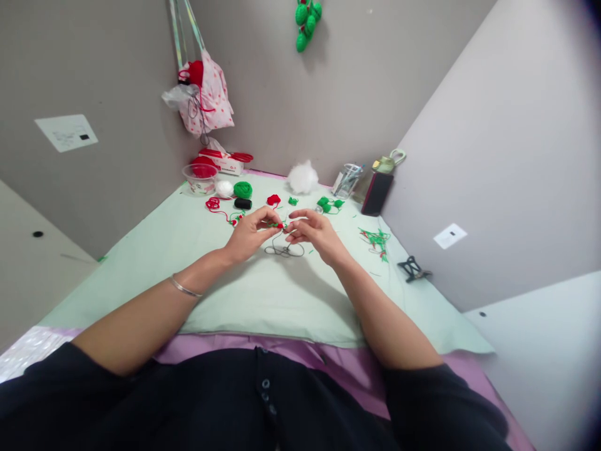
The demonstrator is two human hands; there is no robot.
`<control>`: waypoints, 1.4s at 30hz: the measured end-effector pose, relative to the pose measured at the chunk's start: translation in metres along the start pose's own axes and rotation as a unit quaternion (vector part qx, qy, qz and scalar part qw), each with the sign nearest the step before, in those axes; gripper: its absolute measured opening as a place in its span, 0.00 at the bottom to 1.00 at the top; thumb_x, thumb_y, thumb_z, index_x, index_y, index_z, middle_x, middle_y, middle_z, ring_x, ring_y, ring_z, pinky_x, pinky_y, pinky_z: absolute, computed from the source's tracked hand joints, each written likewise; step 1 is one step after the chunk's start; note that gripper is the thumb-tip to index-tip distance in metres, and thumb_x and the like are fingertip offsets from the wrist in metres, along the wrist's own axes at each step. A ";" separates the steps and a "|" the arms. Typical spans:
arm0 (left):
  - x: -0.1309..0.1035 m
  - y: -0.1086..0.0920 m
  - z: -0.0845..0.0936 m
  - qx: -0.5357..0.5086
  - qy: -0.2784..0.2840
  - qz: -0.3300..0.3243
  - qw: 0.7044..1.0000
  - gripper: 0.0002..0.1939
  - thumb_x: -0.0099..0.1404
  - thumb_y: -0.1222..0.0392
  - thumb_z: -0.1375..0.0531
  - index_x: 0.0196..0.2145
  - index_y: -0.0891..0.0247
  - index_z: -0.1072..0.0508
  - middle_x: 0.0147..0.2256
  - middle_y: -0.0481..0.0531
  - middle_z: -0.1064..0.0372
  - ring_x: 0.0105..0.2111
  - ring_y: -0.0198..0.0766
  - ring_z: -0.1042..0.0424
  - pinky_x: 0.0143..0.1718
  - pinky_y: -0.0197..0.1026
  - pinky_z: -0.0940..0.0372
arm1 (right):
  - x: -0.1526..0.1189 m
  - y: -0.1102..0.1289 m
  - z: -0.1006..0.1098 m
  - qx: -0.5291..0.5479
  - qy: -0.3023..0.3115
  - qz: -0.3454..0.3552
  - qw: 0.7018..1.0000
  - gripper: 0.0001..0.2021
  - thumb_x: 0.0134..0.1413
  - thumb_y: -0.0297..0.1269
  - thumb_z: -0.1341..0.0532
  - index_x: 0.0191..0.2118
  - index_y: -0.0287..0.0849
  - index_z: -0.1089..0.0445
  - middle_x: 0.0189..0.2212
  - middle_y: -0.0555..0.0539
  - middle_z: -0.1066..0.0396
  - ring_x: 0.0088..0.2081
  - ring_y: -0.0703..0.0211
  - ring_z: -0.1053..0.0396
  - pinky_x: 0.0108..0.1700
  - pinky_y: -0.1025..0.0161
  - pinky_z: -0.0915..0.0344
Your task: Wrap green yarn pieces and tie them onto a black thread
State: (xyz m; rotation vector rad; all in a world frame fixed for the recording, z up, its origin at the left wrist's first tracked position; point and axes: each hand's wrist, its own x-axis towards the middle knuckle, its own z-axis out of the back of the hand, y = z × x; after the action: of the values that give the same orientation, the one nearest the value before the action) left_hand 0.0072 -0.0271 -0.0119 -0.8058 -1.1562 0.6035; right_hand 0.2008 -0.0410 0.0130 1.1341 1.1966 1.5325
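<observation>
Between the thumb and fingertips of my left hand (251,235) is a small red and green yarn piece (280,226). My right hand (317,233) is just to the right of it, fingers bent and their tips close to the piece. Whatever those fingertips pinch is too small to make out. A dark thread (284,252) hangs in loose loops below both hands, over the pale green cloth. Behind my hands lie a red yarn bit (273,200) and a small green yarn piece (293,201).
Left back: green yarn ball (243,190), white yarn ball (224,189), black thread spool (243,203), plastic tub (200,181). White stuffing (303,178) lies at the back wall. Rightward are green crocheted pieces (328,204), a pen holder (347,180), a phone (377,193), green strands (375,241) and a black claw clip (413,269).
</observation>
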 end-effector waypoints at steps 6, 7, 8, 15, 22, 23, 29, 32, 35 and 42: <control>0.004 -0.012 0.004 0.064 -0.002 0.094 0.994 0.08 0.56 0.56 0.34 0.33 0.60 0.25 0.32 0.48 0.29 0.30 0.36 0.36 0.39 0.41 0.38 | 0.003 0.003 0.011 -0.170 -0.089 0.078 0.978 0.14 0.52 0.47 0.37 0.34 0.40 0.24 0.35 0.45 0.25 0.38 0.57 0.31 0.38 0.62 0.35; 0.005 -0.013 0.005 0.070 0.001 0.089 0.994 0.08 0.56 0.55 0.34 0.33 0.60 0.25 0.33 0.48 0.28 0.33 0.37 0.35 0.42 0.42 0.39 | 0.002 0.003 0.009 -0.138 -0.066 0.061 0.986 0.14 0.51 0.47 0.36 0.34 0.40 0.24 0.34 0.46 0.25 0.36 0.59 0.32 0.37 0.63 0.36; 0.005 -0.013 0.005 0.072 0.006 0.080 0.994 0.08 0.55 0.55 0.33 0.32 0.59 0.24 0.35 0.49 0.27 0.37 0.39 0.33 0.46 0.43 0.39 | 0.001 0.004 0.006 -0.102 -0.047 0.042 0.993 0.14 0.49 0.47 0.35 0.34 0.40 0.24 0.32 0.47 0.26 0.34 0.61 0.33 0.36 0.64 0.37; 0.005 -0.008 0.006 0.001 0.072 0.090 0.993 0.11 0.58 0.53 0.34 0.36 0.61 0.24 0.41 0.52 0.26 0.46 0.43 0.30 0.54 0.46 0.41 | -0.001 0.002 -0.010 0.066 -0.010 -0.036 0.997 0.10 0.42 0.41 0.31 0.29 0.40 0.26 0.24 0.53 0.32 0.26 0.69 0.40 0.31 0.68 0.40; 0.005 -0.019 0.006 -0.249 0.124 0.173 0.945 0.13 0.60 0.54 0.34 0.36 0.62 0.33 0.37 0.52 0.27 0.38 0.38 0.26 0.43 0.42 0.35 | 0.024 0.000 0.058 0.209 -0.162 -0.017 0.964 0.08 0.48 0.39 0.36 0.27 0.43 0.35 0.31 0.49 0.28 0.34 0.64 0.31 0.32 0.68 0.34; 0.006 -0.021 0.007 -0.273 0.121 0.192 0.935 0.13 0.60 0.54 0.34 0.36 0.62 0.34 0.37 0.52 0.28 0.32 0.35 0.27 0.37 0.40 0.35 | 0.026 -0.001 0.078 0.195 -0.179 0.000 0.964 0.08 0.50 0.38 0.37 0.27 0.43 0.35 0.30 0.48 0.29 0.34 0.65 0.31 0.31 0.68 0.35; 0.008 -0.023 0.017 -0.317 0.102 0.250 0.909 0.13 0.61 0.55 0.35 0.36 0.62 0.36 0.31 0.46 0.34 0.16 0.20 0.56 0.18 0.32 0.56 | 0.018 -0.006 0.168 0.063 -0.293 0.026 0.954 0.20 0.59 0.44 0.43 0.20 0.47 0.49 0.16 0.55 0.51 0.20 0.68 0.50 0.24 0.63 0.52; 0.008 -0.024 0.016 -0.301 0.112 0.259 0.911 0.15 0.58 0.54 0.34 0.35 0.61 0.36 0.29 0.46 0.36 0.16 0.22 0.52 0.19 0.33 0.56 | 0.018 -0.007 0.167 0.042 -0.301 0.033 0.952 0.18 0.55 0.47 0.40 0.22 0.47 0.45 0.15 0.57 0.55 0.18 0.69 0.59 0.22 0.63 0.57; 0.008 -0.027 0.014 -0.287 0.117 0.258 0.915 0.17 0.56 0.53 0.33 0.35 0.61 0.36 0.28 0.45 0.36 0.17 0.23 0.50 0.19 0.33 0.56 | 0.022 -0.004 0.132 0.027 -0.273 0.041 0.961 0.09 0.50 0.45 0.37 0.31 0.46 0.34 0.18 0.56 0.46 0.18 0.70 0.58 0.21 0.65 0.59; 0.007 -0.024 0.011 -0.252 0.123 0.246 0.928 0.16 0.58 0.51 0.34 0.33 0.63 0.35 0.29 0.47 0.34 0.17 0.23 0.48 0.17 0.32 0.55 | 0.001 0.007 0.009 -0.133 0.067 0.060 0.987 0.15 0.50 0.45 0.34 0.41 0.41 0.23 0.27 0.51 0.33 0.26 0.68 0.42 0.28 0.66 0.43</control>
State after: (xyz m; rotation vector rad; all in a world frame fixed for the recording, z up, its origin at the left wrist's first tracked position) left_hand -0.0010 -0.0334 0.0139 -1.5976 -0.8813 0.5958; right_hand 0.2086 -0.0399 0.0206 0.9519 0.9878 1.8238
